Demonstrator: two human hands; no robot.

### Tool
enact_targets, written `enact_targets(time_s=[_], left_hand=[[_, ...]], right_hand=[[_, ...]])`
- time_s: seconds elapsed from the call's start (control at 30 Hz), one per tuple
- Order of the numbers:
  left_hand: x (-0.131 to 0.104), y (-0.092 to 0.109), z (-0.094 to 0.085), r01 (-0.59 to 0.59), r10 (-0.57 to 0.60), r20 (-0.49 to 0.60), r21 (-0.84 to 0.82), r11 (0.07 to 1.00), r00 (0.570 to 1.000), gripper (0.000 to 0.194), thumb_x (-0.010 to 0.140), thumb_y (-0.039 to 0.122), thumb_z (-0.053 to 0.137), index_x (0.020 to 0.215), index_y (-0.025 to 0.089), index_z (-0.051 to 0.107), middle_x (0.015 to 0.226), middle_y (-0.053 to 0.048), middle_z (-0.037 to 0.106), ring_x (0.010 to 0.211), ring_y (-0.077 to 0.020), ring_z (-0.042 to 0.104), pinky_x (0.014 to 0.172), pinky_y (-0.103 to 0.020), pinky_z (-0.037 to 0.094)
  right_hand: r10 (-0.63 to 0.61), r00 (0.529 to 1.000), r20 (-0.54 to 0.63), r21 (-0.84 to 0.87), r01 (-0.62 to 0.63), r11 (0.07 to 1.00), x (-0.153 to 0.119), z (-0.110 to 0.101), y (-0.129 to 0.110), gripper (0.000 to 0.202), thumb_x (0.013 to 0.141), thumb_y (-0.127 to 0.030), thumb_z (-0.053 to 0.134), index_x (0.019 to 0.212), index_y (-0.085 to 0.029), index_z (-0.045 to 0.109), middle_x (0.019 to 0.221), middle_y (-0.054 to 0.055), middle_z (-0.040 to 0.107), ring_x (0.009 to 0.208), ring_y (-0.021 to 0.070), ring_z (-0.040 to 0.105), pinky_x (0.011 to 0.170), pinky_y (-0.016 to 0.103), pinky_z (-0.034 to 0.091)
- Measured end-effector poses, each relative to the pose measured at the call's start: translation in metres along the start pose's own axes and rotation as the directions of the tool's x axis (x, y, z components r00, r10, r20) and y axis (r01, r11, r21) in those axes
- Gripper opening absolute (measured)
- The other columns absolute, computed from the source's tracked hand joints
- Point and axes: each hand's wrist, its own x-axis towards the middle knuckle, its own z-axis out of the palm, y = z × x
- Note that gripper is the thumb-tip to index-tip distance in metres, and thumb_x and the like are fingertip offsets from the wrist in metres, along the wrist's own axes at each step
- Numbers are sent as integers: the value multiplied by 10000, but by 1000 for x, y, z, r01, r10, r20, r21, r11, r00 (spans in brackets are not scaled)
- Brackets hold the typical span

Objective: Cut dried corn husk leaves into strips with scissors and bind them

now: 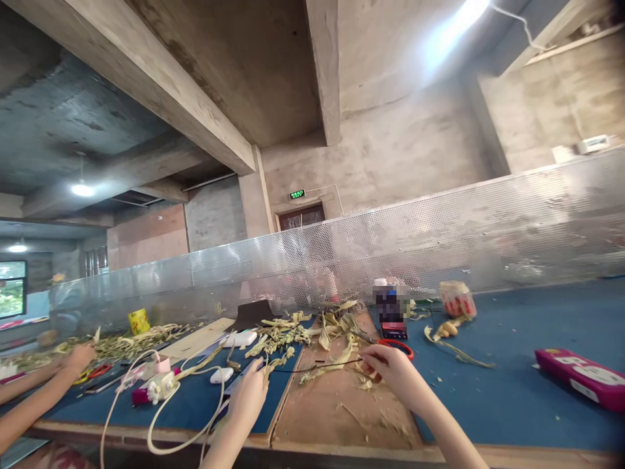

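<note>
A thin dark strand [305, 370], like a wire or stem, runs nearly level between my two hands. My left hand [248, 393] has its fingers closed around the left end, and a small pale dried leaf [267, 374] pokes up at the fingertips. At the other end my right hand [388, 366] pinches the strand, its fingertips partly hidden. Beneath it lies a brown board [336, 417] scattered with dried leaf scraps. Red-handled scissors [407, 349] lie just behind my right hand. Dried pale-green leaves [283, 339] are heaped beyond my left hand.
A white cable [152, 433] loops over the front edge by a power strip [141, 395]. A magenta box [581, 378] and a clear jar [458, 299] stand right. A perforated metal screen [390, 241] borders the back. Another person's hands [78, 359] work at far left.
</note>
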Motion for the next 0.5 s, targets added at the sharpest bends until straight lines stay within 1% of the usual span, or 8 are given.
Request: enact_targets(time_s=[0.1,0.17,0.2,0.27,0.33,0.37,0.43,0.5], left_hand=[[-16,22,-5,-17,11,-55,-113,993,998,257,802,165,460,972,228,641,1090,-67,651,867,-190,654,762,-280,459],[-30,42,-9,-24,23,-4,-328,944,1000,183,823,261,456,870,229,630,774,-36,699,702,-172,635,684,-268,453],[-38,54,-10,9,33,82,-472,882,996,232,839,351,438,923,230,618,673,-26,687,564,-161,589,579,-264,437],[-53,77,-12,147,90,276,-729,669,957,462,800,531,456,1158,251,540,683,-24,687,358,-107,409,393,-240,317],[-65,97,-12,312,139,405,-845,435,904,677,706,687,474,1255,291,471,703,-18,664,289,-58,246,325,-223,173],[-69,106,-12,343,154,418,-868,358,895,714,652,734,498,1200,278,527,601,4,606,288,-49,223,328,-215,142],[-73,117,-12,359,148,405,-895,264,902,715,578,764,542,1027,216,637,381,77,379,279,-41,151,334,-208,96],[-72,122,-14,327,77,347,-924,197,935,627,549,710,627,865,172,684,349,84,337,287,-29,137,342,-204,97]], right_hand=[[19,1000,14,19,-20,1000,-10,10,-9,248,794,-296,447,817,-166,658,667,24,634,547,148,590,461,227,464],[28,998,48,6,-28,1000,-18,18,-17,252,797,-287,442,834,-169,662,704,33,649,487,134,575,411,212,433],[23,998,66,-9,-22,1000,-23,23,-22,256,806,-286,437,844,-173,664,716,36,658,464,129,570,395,207,418],[-46,996,72,-65,51,997,-33,34,-32,260,830,-267,422,876,-187,664,685,27,669,465,123,577,457,206,439],[-119,987,110,-132,133,982,-45,45,-41,266,844,-230,414,987,-205,638,630,11,670,506,138,605,508,205,447],[-148,978,147,-159,171,972,-50,50,-45,277,857,-223,409,1039,-213,618,663,18,689,556,146,631,536,206,452],[-190,950,249,-199,242,950,-55,56,-50,266,873,-237,418,1066,-214,601,749,39,718,629,159,660,561,207,456],[-175,930,322,-256,263,930,-48,53,-48,250,887,-284,436,1066,-210,594,779,34,720,640,151,659,563,196,455]])
